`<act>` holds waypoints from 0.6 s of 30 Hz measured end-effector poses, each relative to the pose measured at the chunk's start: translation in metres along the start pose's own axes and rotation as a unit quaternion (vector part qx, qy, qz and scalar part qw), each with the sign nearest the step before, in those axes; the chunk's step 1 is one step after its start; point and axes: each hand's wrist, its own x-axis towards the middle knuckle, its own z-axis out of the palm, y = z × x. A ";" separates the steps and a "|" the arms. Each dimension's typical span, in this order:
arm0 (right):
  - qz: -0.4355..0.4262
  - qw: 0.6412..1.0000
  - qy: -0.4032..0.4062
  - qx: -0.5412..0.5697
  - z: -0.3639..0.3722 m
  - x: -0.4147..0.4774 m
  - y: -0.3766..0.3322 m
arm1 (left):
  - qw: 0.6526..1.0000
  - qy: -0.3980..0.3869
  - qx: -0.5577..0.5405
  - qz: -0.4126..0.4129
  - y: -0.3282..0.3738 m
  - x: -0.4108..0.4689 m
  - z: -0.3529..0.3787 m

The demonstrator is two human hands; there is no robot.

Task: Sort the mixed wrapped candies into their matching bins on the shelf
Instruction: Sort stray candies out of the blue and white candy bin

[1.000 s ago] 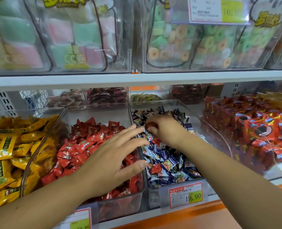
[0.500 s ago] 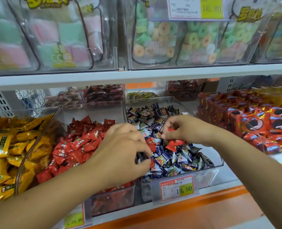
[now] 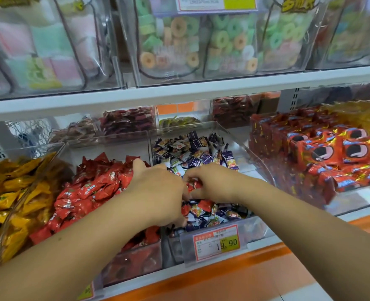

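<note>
The right hand (image 3: 214,183) was over the purple bin (image 3: 255,231); its thumb and fingers pinched a red candy (image 3: 194,185) in a shiny, crinkly wrapper. The left hand (image 3: 158,192) was right next to it, with its fingers curled down into the front of the same bin; the fingers were hidden, so I could not tell if they held anything.

The purple bin was clear plastic and full of purple candies (image 3: 192,146); these were small, with purple and white wrappers and a tiny picture on each. A few stray reds (image 3: 204,205) lay mixed in near the front. Just to the left was the red bin (image 3: 136,263), piled with red candies (image 3: 92,187); they had white writing, too small to read.

A price tag (image 3: 218,244) hung on the front of the purple bin; it was red and white with a yellow patch, and it said "19.90". Yellow packs (image 3: 6,203) were far left; red packs (image 3: 331,153) with a round black picture were on the right.

Above the white shelf (image 3: 179,92) stood clear tubs of ring sweets (image 3: 179,40) in green, orange and white, and soft blocks (image 3: 38,51) in pink and green; the top tag (image 3: 216,3) was too blurry to read.
</note>
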 end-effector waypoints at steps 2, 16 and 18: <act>0.006 0.999 0.002 0.039 -0.005 -0.006 0.004 | 1.000 -0.014 0.002 0.002 0.002 0.002 -0.003; 0.065 0.974 0.041 0.214 -0.036 -0.044 0.016 | 0.984 0.075 -0.152 0.047 -0.005 0.004 0.005; 0.063 0.969 0.067 0.231 -0.038 -0.045 0.012 | 0.949 0.134 -0.279 0.055 -0.013 -0.001 0.011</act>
